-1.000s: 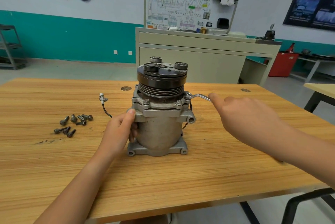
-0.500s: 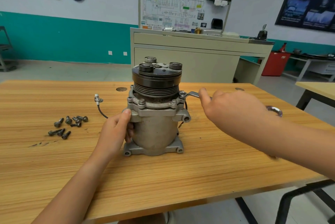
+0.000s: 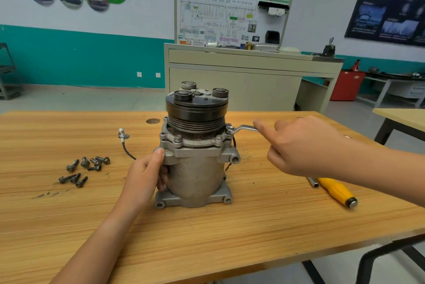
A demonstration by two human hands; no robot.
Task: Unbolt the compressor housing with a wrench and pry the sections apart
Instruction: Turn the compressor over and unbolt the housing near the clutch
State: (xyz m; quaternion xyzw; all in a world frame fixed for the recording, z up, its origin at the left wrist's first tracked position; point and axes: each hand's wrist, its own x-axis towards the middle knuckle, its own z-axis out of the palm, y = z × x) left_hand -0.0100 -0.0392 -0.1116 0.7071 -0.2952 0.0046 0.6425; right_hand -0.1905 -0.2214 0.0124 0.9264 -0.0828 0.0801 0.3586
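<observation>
Compressor, a grey cast-metal cylinder with black grooved pulley [image 3: 195,145], stands upright at the middle of the wooden table [image 3: 207,237]. Your left hand [image 3: 145,175] clasps its left flank, thumb on the flange. Your right hand [image 3: 303,145] is closed around the silver wrench [image 3: 241,128], whose ring end sits on a right-side flange bolt. Loose dark bolts [image 3: 85,168] lie well left; a yellow-handled screwdriver [image 3: 335,191] lies to the right.
</observation>
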